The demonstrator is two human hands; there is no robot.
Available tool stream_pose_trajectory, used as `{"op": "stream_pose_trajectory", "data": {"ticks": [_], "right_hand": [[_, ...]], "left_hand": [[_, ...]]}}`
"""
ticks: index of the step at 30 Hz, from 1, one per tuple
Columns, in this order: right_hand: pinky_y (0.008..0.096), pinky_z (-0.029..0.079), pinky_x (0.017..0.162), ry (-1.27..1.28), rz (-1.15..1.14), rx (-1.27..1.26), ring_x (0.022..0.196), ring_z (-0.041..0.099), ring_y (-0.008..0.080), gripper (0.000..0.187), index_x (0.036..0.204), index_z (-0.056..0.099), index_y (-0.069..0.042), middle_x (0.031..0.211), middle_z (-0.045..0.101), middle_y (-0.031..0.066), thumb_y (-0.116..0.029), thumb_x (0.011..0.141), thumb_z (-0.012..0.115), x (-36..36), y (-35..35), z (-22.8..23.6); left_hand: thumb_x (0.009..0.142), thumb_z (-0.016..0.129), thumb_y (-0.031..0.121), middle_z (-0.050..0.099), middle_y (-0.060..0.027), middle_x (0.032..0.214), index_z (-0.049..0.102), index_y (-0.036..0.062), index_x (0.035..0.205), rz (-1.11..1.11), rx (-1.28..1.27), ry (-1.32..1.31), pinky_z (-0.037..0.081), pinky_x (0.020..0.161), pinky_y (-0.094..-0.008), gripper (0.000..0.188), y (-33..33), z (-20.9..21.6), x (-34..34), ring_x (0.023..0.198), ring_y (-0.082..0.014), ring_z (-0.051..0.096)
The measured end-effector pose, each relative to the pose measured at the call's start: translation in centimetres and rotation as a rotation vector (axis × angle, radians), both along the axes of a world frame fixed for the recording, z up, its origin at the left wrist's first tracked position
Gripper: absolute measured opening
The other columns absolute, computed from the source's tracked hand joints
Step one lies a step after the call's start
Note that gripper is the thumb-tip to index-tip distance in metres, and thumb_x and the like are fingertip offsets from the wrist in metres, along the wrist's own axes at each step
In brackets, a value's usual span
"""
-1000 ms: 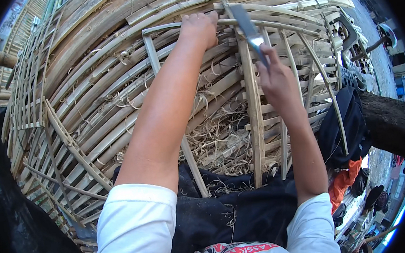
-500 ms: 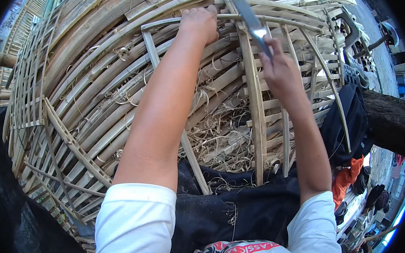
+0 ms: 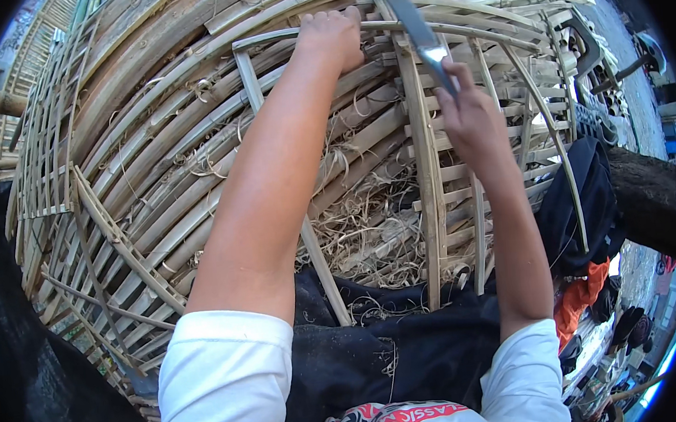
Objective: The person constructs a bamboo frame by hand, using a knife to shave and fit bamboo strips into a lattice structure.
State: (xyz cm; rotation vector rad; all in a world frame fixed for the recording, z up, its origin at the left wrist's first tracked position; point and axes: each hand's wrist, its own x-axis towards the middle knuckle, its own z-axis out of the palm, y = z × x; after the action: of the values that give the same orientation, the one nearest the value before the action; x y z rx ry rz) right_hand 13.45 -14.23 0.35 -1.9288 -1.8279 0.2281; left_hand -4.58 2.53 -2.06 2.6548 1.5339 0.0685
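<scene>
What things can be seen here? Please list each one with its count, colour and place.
Flat-bladed tool: one, grey, upper right of centre
Curved bamboo rail: one, pale tan, upper centre
Bamboo strips: many, tan, across most of the view
Shavings: many, pale, centre
Orange cloth: one, orange, lower right
Dark cloth: at least one, near-black, lower centre
Log: one, brown, right edge
Small clutter: uncounted, mixed colours, far right, too small to tell
Sleeves: two, white, bottom
Left hand: one, bare, gripping the rail
Right hand: one, bare, holding the tool

A bamboo workshop: curled shavings (image 3: 367, 232) among split strips (image 3: 372, 136).
</scene>
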Motion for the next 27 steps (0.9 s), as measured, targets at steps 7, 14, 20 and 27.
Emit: {"op": "stream_pose_trajectory", "data": {"ticks": [7, 14, 20, 27], "right_hand": [[0.0524, 0.05, 0.069, -0.096, -0.009, -0.074, 0.085, 0.065, 0.0474, 0.033, 0.131, 0.041, -0.016, 0.099, 0.067, 0.0241, -0.021, 0.1, 0.051, -0.7, -0.2, -0.8], [0.0503, 0.053, 0.07, -0.115, -0.09, -0.123, 0.089, 0.066, 0.0476, 0.034, 0.13, 0.043, -0.015, 0.104, 0.068, 0.0264, -0.018, 0.099, 0.054, -1.4, -0.3, -0.6], [0.0527, 0.05, 0.069, -0.08, -0.048, -0.09, 0.082, 0.065, 0.0482, 0.031, 0.129, 0.044, -0.016, 0.092, 0.067, 0.0272, -0.024, 0.1, 0.052, -0.2, -0.2, -2.1], [0.054, 0.05, 0.07, -0.163, -0.004, -0.045, 0.088, 0.065, 0.0471, 0.03, 0.128, 0.045, -0.014, 0.098, 0.068, 0.0244, -0.02, 0.099, 0.052, 0.6, -1.1, -4.4]], "left_hand": [[0.078, 0.065, 0.02, 0.064, -0.025, 0.121, 0.047, -0.0005, 0.122, 0.001, 0.053, -0.033, 0.044, 0.101, -0.0524, 0.051, 0.6, 0.1, 0.0, 0.116, -0.0399, 0.061], [0.078, 0.064, 0.019, 0.065, -0.0248, 0.118, 0.048, -0.001, 0.121, -0.013, 0.015, -0.02, 0.046, 0.099, -0.0526, 0.05, 0.1, -0.7, -0.3, 0.115, -0.0398, 0.062], [0.079, 0.063, 0.02, 0.065, -0.0261, 0.116, 0.048, -0.0015, 0.12, -0.044, 0.044, 0.005, 0.047, 0.097, -0.0517, 0.049, 0.4, -0.5, 0.0, 0.112, -0.0406, 0.063], [0.079, 0.063, 0.019, 0.065, -0.0258, 0.118, 0.048, -0.0015, 0.119, -0.05, 0.014, 0.007, 0.047, 0.098, -0.051, 0.047, -0.2, -0.5, 0.9, 0.113, -0.039, 0.063]]}}
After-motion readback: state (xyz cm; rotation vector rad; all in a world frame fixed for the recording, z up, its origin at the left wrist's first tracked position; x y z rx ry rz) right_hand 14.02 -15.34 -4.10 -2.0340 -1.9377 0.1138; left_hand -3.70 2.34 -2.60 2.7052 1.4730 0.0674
